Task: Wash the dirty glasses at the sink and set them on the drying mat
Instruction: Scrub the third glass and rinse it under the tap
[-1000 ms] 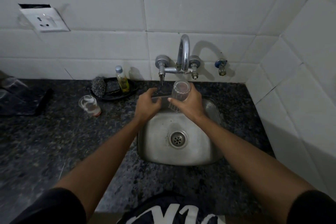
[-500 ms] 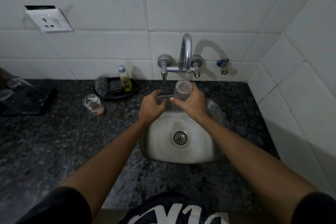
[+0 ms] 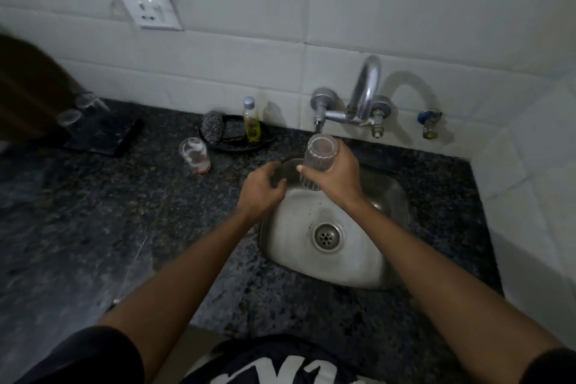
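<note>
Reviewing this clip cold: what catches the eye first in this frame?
The right hand holds a clear ribbed glass over the steel sink, just below the tap; the left hand hovers beside it, loosely curled. Left on the dark counter stands a dirty glass with reddish dregs.

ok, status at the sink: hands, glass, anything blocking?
Right hand grips ribbed glass over sink. Left hand holds nothing. Dirty glass on counter. Nothing blocking.
</note>
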